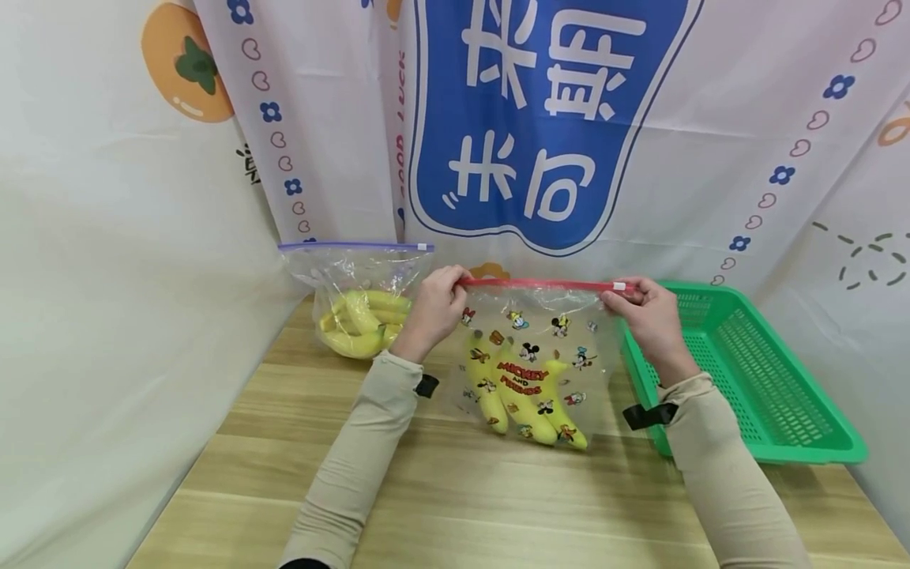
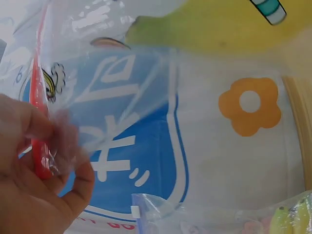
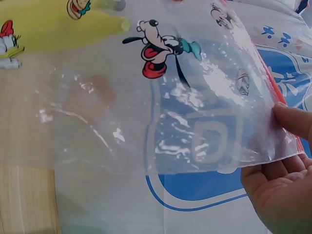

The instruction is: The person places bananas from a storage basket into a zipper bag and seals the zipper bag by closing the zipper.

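Note:
A clear zipper bag (image 1: 522, 316) printed with cartoon figures hangs upright between my two hands, its red slider zip strip (image 1: 540, 283) along the top. Several bananas (image 1: 526, 403) lie in its lower part. My left hand (image 1: 435, 308) pinches the left end of the red strip; in the left wrist view its thumb and fingers (image 2: 80, 183) close round that end. At the right end, beside the white slider (image 1: 619, 286), my right hand (image 1: 650, 320) pinches the top corner. The right wrist view shows the thumb (image 3: 292, 119) in front of the plastic and the fingers behind.
Left of my left hand stands a second clear bag (image 1: 341, 273) with a purple zip strip, holding several bananas (image 1: 362, 320). A green perforated basket (image 1: 789, 348) sits at the right on the wooden table (image 1: 398, 490). A printed curtain (image 1: 341, 142) hangs behind the table.

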A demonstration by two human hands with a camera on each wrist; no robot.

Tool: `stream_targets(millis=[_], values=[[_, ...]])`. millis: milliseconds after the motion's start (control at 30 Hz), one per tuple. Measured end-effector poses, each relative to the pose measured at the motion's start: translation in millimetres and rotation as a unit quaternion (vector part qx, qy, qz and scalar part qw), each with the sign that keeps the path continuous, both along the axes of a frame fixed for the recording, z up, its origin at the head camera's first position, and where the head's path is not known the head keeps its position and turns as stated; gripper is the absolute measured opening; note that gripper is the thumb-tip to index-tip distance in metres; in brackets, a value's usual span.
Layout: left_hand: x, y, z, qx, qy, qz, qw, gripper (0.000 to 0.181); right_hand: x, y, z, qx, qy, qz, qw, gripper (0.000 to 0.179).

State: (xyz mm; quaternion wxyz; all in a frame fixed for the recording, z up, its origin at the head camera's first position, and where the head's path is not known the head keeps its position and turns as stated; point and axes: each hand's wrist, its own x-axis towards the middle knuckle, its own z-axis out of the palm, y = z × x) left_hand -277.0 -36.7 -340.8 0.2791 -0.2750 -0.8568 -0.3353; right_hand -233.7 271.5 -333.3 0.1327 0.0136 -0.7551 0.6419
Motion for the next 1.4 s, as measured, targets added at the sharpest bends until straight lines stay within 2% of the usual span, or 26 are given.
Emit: stream_targets(millis=[133, 233, 367, 433, 500, 567, 633, 700, 800, 933, 1200, 1300, 1400], values=[[2.0, -0.6, 4.0, 0.027, 0.027, 0.003, 0.9993, 0.024, -1.2, -0.4, -0.1, -0.013, -0.003, 0.007, 0.9999, 0.029], [2.6, -1.1, 4.9, 0.032, 0.025, 0.007, 0.9992, 0.026, -1.4, -0.4, -3.0, -0.007, -0.016, 0.017, 0.9997, 0.038], [2.0, -1.9, 4.3, 0.012, 0.012, 0.040, 0.9990, 0.027, -1.4, -0.6, -7.4, -0.017, -0.024, 0.031, 0.9991, 0.039], [1.5, -1.9, 4.1, -0.021, 0.006, 0.081, 0.9965, 0.025, -1.8, -1.1, -9.0, -0.028, -0.017, 0.035, 0.9989, 0.030], [1.9, -1.3, 4.9, -0.065, -0.003, 0.123, 0.9902, 0.023, -2.3, -2.1, -10.2, -0.038, -0.005, 0.036, 0.9986, 0.018], [2.8, 0.4, 6.2, -0.121, -0.014, 0.162, 0.9792, 0.024, -3.0, -3.6, -11.0, -0.051, 0.007, 0.040, 0.9979, 0.010], [3.7, 3.3, 7.6, -0.168, -0.024, 0.178, 0.9692, 0.028, -3.2, -5.2, -11.6, -0.061, 0.020, 0.046, 0.9968, 0.008], [4.0, 7.6, 8.3, -0.201, -0.036, 0.176, 0.9630, 0.034, -3.3, -6.5, -12.0, -0.072, 0.033, 0.054, 0.9954, 0.008], [3.1, 16.1, 8.2, -0.217, -0.053, 0.154, 0.9624, 0.041, -3.4, -7.9, -12.0, -0.086, 0.045, 0.069, 0.9929, 0.009], [2.5, 30.5, 8.7, -0.213, -0.065, 0.117, 0.9678, 0.041, -4.3, -9.9, -11.9, -0.091, 0.041, 0.083, 0.9915, 0.010], [7.4, 61.4, 10.5, -0.182, -0.043, 0.047, 0.9811, 0.024, -6.2, -10.8, -14.8, -0.086, 0.023, 0.081, 0.9927, 0.015], [9.7, 68.2, 9.8, -0.167, -0.041, 0.036, 0.9845, 0.021, -5.8, -9.9, -16.5, -0.078, 0.020, 0.079, 0.9936, 0.013], [10.9, 70.8, 8.8, -0.153, -0.041, 0.038, 0.9866, 0.019, -4.8, -8.2, -18.1, -0.087, 0.018, 0.084, 0.9925, 0.014]])
